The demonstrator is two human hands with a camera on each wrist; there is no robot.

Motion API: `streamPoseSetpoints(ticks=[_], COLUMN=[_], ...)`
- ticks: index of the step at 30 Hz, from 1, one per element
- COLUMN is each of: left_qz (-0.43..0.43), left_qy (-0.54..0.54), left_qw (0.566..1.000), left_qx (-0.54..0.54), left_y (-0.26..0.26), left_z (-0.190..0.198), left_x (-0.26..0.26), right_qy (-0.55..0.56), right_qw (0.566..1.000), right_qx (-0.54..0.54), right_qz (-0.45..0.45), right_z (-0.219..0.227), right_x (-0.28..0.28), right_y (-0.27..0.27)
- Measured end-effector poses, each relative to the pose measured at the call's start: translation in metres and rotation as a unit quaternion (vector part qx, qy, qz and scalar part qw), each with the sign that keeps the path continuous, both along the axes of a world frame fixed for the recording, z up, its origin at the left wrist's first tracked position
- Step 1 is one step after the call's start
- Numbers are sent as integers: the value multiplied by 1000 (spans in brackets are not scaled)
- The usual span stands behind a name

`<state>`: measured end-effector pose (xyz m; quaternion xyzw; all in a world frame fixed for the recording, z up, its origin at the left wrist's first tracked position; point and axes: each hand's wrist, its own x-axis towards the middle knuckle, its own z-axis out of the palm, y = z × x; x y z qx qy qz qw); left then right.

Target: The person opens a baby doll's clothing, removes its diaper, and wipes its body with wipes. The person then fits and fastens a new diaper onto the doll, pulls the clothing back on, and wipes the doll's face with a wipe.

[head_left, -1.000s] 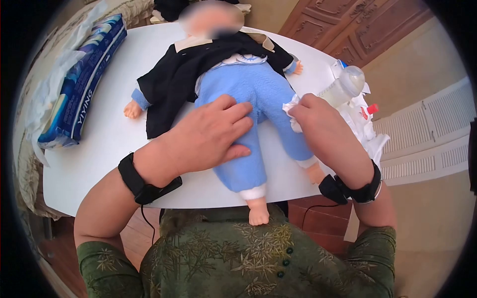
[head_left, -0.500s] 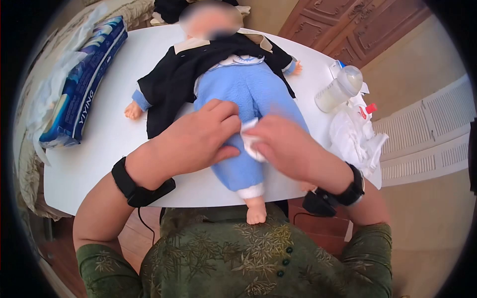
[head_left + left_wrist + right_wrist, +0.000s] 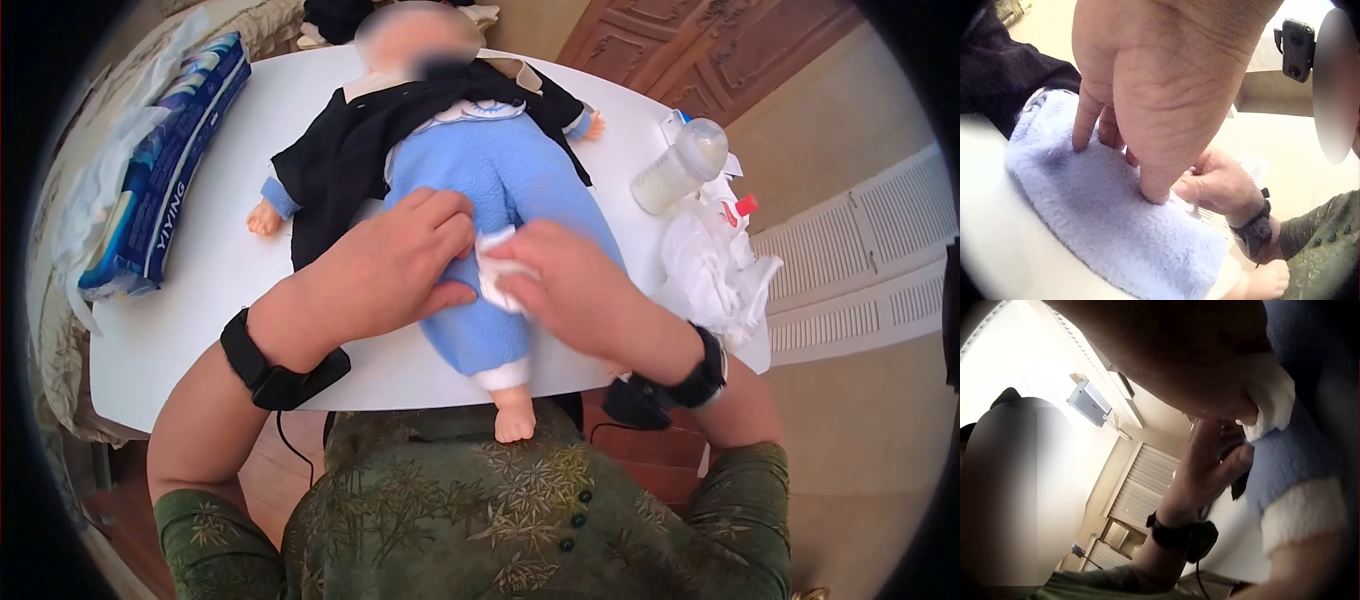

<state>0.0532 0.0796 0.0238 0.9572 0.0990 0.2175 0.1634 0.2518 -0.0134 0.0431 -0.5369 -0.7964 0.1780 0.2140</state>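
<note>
A doll [image 3: 515, 412] in blue fleece trousers [image 3: 455, 165] and a black jacket [image 3: 345, 160] lies on its back on the white table. My left hand [image 3: 385, 275] holds one trouser leg, with bent fingers and thumb against the fleece in the left wrist view. Close to it, my right hand [image 3: 575, 285] pinches a crumpled white tissue [image 3: 497, 270] between thumb and fingers. That tissue [image 3: 1272, 403] lies against the blue fleece in the right wrist view. The right hand covers part of the doll's other leg.
A feeding bottle [image 3: 680, 168] stands at the right, near a crumpled white cloth [image 3: 705, 265] and a red cap [image 3: 746, 205]. Along the left table side lies a blue YIYING pack [image 3: 165, 190] with white material beside it. The table edge [image 3: 250, 408] runs just before my body.
My right hand has moved left with the tissue, from beside the doll's far leg to the leg at my left hand. The left hand has shifted slightly left and down.
</note>
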Motion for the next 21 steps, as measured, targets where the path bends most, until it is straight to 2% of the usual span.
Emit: streamPoseSetpoints(ticks=[1,5,7,8,10,11,13,14,16,20,21], left_qz=[1,2,3,2,-1,-1,1,4,9,2,-1], left_qy=[0,1,4,1,-1,-2,-2,-1,0,-10,-11], left_qw=[1000,1000,1000,1000,1000,1000,1000,1000,1000,1000,1000], left_qx=[-3,1,-1,4,9,8,9,6,0,-1,-2], left_y=[0,2,2,2,1,1,0,0,0,1,1], left_z=[-1,-1,-1,-1,0,1,2,2,1,-1,-1], left_x=[0,1,2,2,3,3,3,2,1,0,1], right_qy=[3,32,42,43,61,62,48,49,-19,0,13], right_qw=[999,994,975,975,997,997,994,994,996,997,991], right_qx=[-22,-98,-204,-204,-41,-40,31,31,-13,-50,-124], right_qz=[23,25,75,75,-38,-39,-98,-97,-91,-55,-48], right_z=[1,9,21,20,14,9,-4,-9,-17,-12,-3], right_x=[-2,1,6,7,12,13,13,11,6,12,14], right_y=[-13,-46,-49,-45,-30,-20,-2,-3,-11,-47,-51])
